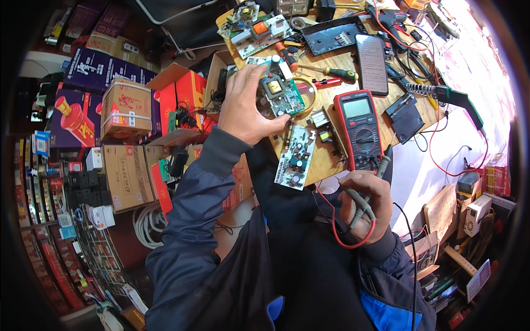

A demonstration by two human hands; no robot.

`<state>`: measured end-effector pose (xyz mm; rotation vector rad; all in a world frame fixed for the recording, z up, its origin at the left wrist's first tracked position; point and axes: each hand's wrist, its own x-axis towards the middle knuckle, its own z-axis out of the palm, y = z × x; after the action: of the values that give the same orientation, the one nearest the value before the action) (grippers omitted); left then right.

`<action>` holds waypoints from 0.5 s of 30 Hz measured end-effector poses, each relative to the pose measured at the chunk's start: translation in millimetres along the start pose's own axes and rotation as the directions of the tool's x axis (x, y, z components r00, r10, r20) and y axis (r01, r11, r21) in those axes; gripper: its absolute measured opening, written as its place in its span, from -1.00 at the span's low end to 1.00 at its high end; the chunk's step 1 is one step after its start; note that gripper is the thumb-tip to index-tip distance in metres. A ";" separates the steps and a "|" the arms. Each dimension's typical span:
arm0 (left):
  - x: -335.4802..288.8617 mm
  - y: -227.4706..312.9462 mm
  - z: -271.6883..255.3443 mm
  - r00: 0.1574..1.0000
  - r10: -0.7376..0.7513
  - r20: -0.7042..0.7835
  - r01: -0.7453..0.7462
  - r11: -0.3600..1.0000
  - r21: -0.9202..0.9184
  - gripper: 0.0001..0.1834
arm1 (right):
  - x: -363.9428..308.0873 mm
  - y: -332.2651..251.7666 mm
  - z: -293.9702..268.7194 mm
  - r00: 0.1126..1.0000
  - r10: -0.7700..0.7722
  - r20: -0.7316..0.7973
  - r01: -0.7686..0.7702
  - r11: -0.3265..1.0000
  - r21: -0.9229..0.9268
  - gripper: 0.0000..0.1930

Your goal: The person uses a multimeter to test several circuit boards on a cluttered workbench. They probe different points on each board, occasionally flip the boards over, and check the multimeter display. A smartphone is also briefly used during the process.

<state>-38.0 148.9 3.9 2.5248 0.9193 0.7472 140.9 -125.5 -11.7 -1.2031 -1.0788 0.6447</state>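
Green circuit board (280, 88) is pinched in the left hand (243, 105); right hand (361, 207) fists both probes (365, 199), whose tips could touch and short.

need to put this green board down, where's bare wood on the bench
Bare wood shows on the bench between the multimeter and the smartphone, and along the near edge between the pale circuit board and the multimeter. The far end, around the screwdrivers and stacked boards, is crowded. The left hand holds the green board; the right hand holds probes.
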 end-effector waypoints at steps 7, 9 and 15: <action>-21.8 -10.5 20.5 0.999 -0.051 0.014 0.050 0.998 0.047 0.13 | -1.1 -5.3 5.1 0.999 -0.007 0.041 0.007 1.000 -0.016 -0.55; -24.1 -13.0 24.9 0.998 -0.065 0.010 0.064 0.997 0.047 0.14 | 0.3 -5.3 5.1 0.998 -0.019 0.052 0.021 0.999 -0.038 -0.55; -30.5 -17.4 31.1 0.998 -0.043 -0.043 0.044 0.999 0.015 0.23 | 3.8 -2.2 6.0 0.998 0.002 0.066 0.002 0.998 -0.065 -0.53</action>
<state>-48.2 136.6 -40.3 2.5036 0.9949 0.7864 136.6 -120.3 -8.5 -1.2449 -1.1626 0.6574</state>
